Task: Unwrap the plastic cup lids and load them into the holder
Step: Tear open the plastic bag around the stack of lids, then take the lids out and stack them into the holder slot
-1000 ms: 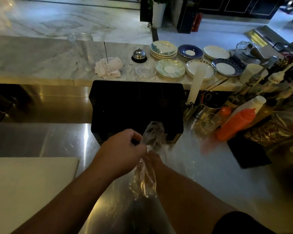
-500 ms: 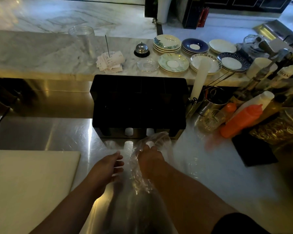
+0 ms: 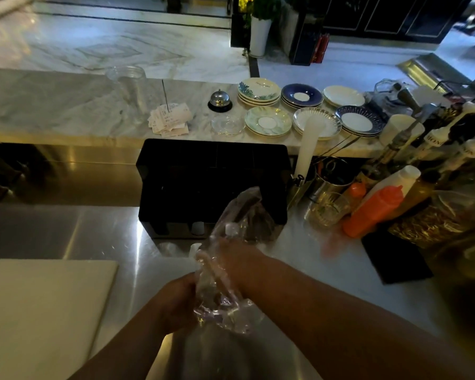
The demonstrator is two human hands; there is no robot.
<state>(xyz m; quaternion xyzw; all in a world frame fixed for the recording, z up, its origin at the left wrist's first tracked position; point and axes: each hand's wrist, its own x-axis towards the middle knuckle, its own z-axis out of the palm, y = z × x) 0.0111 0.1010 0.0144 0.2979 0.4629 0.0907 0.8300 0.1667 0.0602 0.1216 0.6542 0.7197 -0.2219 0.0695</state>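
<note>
Left hand [image 3: 177,303] closed on lower crumpled clear plastic wrap [image 3: 225,272], frame centre, right hand [image 3: 232,260] gripping its middle, black rectangular holder [image 3: 203,174] just behind.

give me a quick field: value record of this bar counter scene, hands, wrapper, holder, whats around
setting: steel counter below a marble ledge
left hand: gripping the clear plastic wrapper low down
right hand: inside or behind the wrapper, pushing up through it
wrapper contents: cannot tell, film too crumpled
holder: black holder directly beyond the hands, contents too dark to see
left side: white cutting board
right side: orange squeeze bottle, glass tumbler
ledge: saucer stacks, service bell, receipts on a spike
</note>
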